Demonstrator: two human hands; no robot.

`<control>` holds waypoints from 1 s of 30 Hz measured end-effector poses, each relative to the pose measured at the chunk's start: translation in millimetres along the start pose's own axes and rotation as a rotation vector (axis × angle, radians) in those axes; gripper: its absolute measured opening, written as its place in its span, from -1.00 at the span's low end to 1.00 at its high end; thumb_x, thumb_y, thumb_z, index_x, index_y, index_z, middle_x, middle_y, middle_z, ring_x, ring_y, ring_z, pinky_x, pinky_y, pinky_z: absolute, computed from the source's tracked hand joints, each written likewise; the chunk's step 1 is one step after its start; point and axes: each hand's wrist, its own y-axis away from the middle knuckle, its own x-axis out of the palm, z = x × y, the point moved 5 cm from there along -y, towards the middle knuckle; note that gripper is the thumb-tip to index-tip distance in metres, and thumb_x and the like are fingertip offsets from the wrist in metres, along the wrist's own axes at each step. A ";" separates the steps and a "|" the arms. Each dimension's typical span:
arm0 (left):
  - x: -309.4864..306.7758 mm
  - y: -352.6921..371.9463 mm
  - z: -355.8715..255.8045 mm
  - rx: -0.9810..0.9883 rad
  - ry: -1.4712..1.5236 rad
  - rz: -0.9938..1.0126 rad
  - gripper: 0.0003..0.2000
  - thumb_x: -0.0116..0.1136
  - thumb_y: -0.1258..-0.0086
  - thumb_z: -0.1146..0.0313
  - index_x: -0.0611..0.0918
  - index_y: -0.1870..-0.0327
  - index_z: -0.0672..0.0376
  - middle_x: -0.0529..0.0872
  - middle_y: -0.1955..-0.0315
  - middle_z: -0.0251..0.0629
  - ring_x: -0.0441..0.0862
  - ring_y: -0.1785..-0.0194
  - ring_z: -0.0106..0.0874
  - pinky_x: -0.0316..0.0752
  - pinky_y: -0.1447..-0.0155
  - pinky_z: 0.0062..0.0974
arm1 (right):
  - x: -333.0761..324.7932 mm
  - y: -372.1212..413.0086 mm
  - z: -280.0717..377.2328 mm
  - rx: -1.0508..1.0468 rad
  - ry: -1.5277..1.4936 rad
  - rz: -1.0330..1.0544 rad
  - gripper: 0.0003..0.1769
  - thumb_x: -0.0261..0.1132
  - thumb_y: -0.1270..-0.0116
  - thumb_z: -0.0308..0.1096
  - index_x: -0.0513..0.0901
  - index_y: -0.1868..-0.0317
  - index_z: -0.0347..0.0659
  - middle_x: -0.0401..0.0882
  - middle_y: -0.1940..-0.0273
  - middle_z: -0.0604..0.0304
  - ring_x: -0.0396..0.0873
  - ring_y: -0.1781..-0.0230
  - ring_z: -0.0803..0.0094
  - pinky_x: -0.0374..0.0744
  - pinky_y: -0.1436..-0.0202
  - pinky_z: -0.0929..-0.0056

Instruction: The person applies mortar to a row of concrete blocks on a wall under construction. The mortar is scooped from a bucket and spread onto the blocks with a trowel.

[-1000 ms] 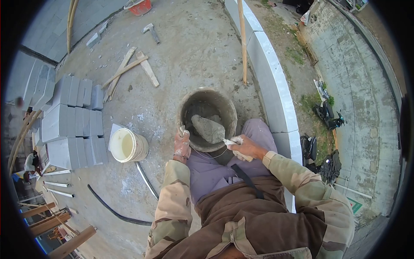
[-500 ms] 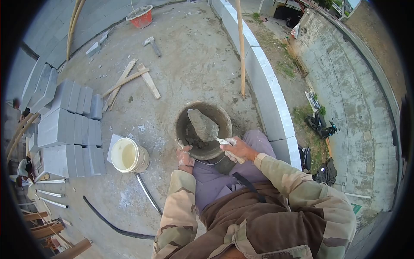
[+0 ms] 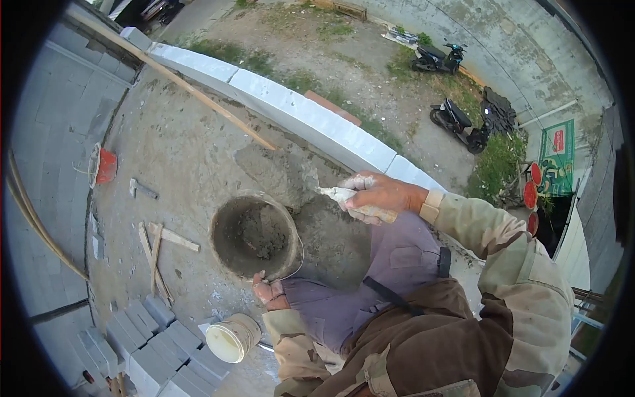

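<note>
My right hand (image 3: 380, 197) is wrapped round the pale, mortar-crusted handle of a trowel (image 3: 338, 193). Its blade reaches left past the bucket, carrying grey mortar (image 3: 274, 173) that blends in with the floor behind. My left hand (image 3: 268, 292) grips the near rim of a round bucket (image 3: 223, 255), fingers curled at its edge. Wet mortar (image 3: 261, 231) lies inside, low in the bucket. The bucket stands on the floor in front of my knees, and its thin wire handle hangs to the right.
A low white block wall (image 3: 297, 109) runs beyond the trowel, with a wooden pole (image 3: 198, 96) leaning near it. To the left are a hammer (image 3: 143, 190), wood strips (image 3: 159, 248) and a red tub (image 3: 106, 165). A white pail (image 3: 235, 336) and stacked grey blocks (image 3: 155, 354) stand nearer.
The trowel with mortar has come up out of the bucket and over to the wall side. My view has turned right, toward the low wall. My left hand stays at the bucket rim.
</note>
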 end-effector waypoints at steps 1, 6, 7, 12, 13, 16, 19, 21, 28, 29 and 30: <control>-4.6 -10.0 5.5 0.027 -0.019 -0.111 -0.60 0.14 -0.07 0.57 0.62 -0.02 0.36 0.70 -0.02 -0.03 0.64 -0.14 -0.02 0.53 -0.37 0.06 | -31.3 14.6 16.2 -0.038 0.027 -0.033 -0.80 0.24 -0.42 -0.28 0.56 0.18 -0.28 0.49 0.51 0.27 0.47 0.67 0.55 0.45 0.61 0.46; -13.4 -16.3 9.6 0.178 -0.116 -0.187 -0.68 0.16 -0.21 0.50 0.67 -0.01 0.35 0.71 -0.08 0.00 0.63 -0.18 -0.04 0.54 -0.37 0.02 | -219.0 76.2 41.3 -0.156 0.193 -0.338 -0.82 0.24 -0.37 -0.35 0.57 0.16 -0.31 0.49 0.48 0.26 0.47 0.66 0.55 0.44 0.60 0.44; -17.1 -21.9 7.6 0.229 -0.204 -0.166 -0.70 0.14 -0.26 0.49 0.68 -0.01 0.35 0.71 -0.10 0.01 0.63 -0.19 -0.06 0.54 -0.37 0.01 | -255.5 85.5 32.6 -0.144 0.268 -0.467 -0.82 0.24 -0.37 -0.37 0.57 0.14 -0.32 0.48 0.48 0.26 0.47 0.65 0.55 0.44 0.59 0.43; 20.4 -14.7 19.5 0.269 -0.209 -0.353 -0.62 0.08 -0.29 0.49 0.65 -0.13 0.35 0.68 -0.20 -0.02 0.59 -0.28 -0.04 0.51 -0.40 0.12 | -370.1 108.6 -53.3 -0.087 0.028 -0.669 -0.72 0.30 -0.31 -0.41 0.54 0.03 -0.38 0.50 0.45 0.24 0.47 0.63 0.53 0.47 0.59 0.42; 37.0 -11.1 32.9 0.152 0.080 -0.367 -0.58 0.07 -0.28 0.50 0.63 -0.19 0.34 0.66 -0.24 -0.03 0.56 -0.32 -0.02 0.48 -0.42 0.19 | -387.4 110.8 -84.2 -0.056 -0.073 -0.742 -0.70 0.32 -0.29 -0.43 0.54 0.03 -0.39 0.51 0.42 0.23 0.47 0.64 0.52 0.48 0.59 0.41; 65.3 -4.8 45.5 0.112 0.170 -0.354 -0.50 0.04 -0.25 0.53 0.58 -0.28 0.33 0.62 -0.30 -0.02 0.48 -0.40 0.02 0.38 -0.46 0.33 | -404.1 114.2 -125.8 -0.019 -0.191 -0.749 -0.64 0.36 -0.24 -0.45 0.51 -0.01 -0.40 0.52 0.37 0.20 0.48 0.63 0.51 0.48 0.63 0.40; 76.8 3.2 48.5 0.152 0.199 -0.445 -0.44 0.01 -0.21 0.55 0.53 -0.33 0.35 0.54 -0.37 0.05 0.39 -0.45 0.12 0.29 -0.48 0.45 | -410.1 101.2 -187.8 0.039 -0.310 -0.660 -0.66 0.34 -0.22 -0.50 0.53 -0.01 -0.30 0.51 0.37 0.22 0.47 0.63 0.53 0.44 0.68 0.45; 77.7 5.2 48.9 0.155 0.223 -0.457 -0.38 -0.03 -0.18 0.54 0.46 -0.39 0.39 0.47 -0.40 0.14 0.30 -0.48 0.25 0.21 -0.49 0.53 | -409.6 88.6 -224.5 0.072 -0.356 -0.659 -0.66 0.34 -0.22 -0.51 0.53 -0.01 -0.30 0.51 0.38 0.23 0.48 0.63 0.53 0.44 0.68 0.45; 67.6 1.8 44.0 0.109 0.225 -0.377 -0.29 -0.06 -0.16 0.49 0.33 -0.46 0.48 0.38 -0.45 0.22 0.21 -0.52 0.32 0.12 -0.50 0.59 | -453.0 107.7 -300.7 -0.027 -0.606 -0.783 -0.69 0.21 -0.22 -0.49 0.52 0.00 -0.28 0.55 0.36 0.15 0.49 0.57 0.45 0.49 0.59 0.43; 64.2 -0.3 42.3 0.097 0.233 -0.351 -0.29 -0.07 -0.17 0.49 0.31 -0.46 0.51 0.37 -0.46 0.22 0.21 -0.52 0.33 0.11 -0.51 0.58 | -464.4 122.6 -299.0 -0.064 -0.595 -0.865 -0.66 0.21 -0.23 -0.49 0.52 -0.05 -0.27 0.55 0.34 0.15 0.49 0.55 0.45 0.49 0.57 0.43; 63.9 -0.7 44.0 0.096 0.234 -0.355 -0.29 -0.07 -0.17 0.49 0.31 -0.46 0.51 0.37 -0.46 0.22 0.21 -0.52 0.33 0.11 -0.51 0.58 | -479.0 137.5 -301.0 -0.108 -0.602 -0.989 -0.62 0.22 -0.25 -0.48 0.50 -0.10 -0.27 0.55 0.33 0.16 0.49 0.55 0.45 0.50 0.56 0.43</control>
